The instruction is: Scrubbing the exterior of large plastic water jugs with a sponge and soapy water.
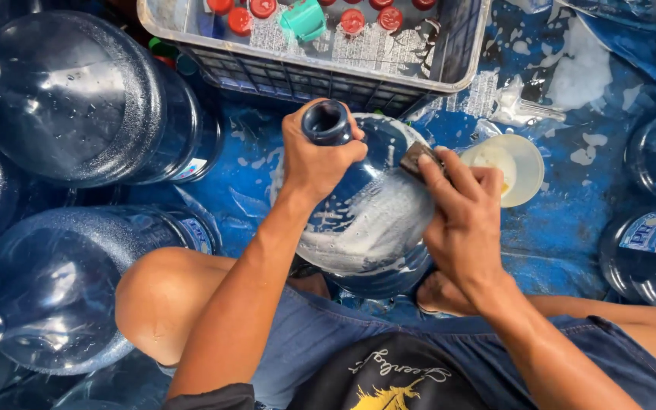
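Soapy bottle [366, 220] base hidden, right hand [461, 220] covering sponge [417, 158]

Bright even daylight, sharp focus, soft shadows (edges bowed)

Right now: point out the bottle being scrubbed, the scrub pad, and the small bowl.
soapy blue water bottle [366, 228], head view, on its foamy shoulder.
scrub pad [416, 158], head view, on the dark end showing above the right hand's fingers.
small cream bowl [521, 163], head view, on its inner wall.
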